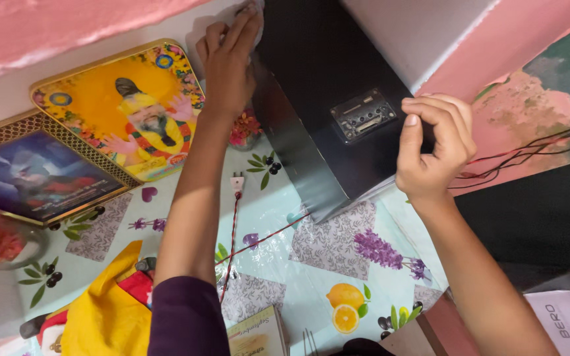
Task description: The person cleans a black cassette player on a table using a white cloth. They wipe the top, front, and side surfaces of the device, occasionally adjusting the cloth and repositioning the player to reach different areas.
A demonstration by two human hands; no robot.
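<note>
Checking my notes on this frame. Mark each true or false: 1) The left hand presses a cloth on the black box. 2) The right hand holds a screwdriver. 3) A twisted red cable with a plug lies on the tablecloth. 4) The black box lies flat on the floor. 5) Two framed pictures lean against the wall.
1) True: the left hand presses a pale cloth against the top of the black box.
2) False: the right hand holds no tool; it grips the box's side beside the small control panel.
3) True: the cable and its plug lie on the patterned tablecloth.
4) False: it stands on the tablecloth.
5) True: a yellow picture and a dark blue picture.
</note>
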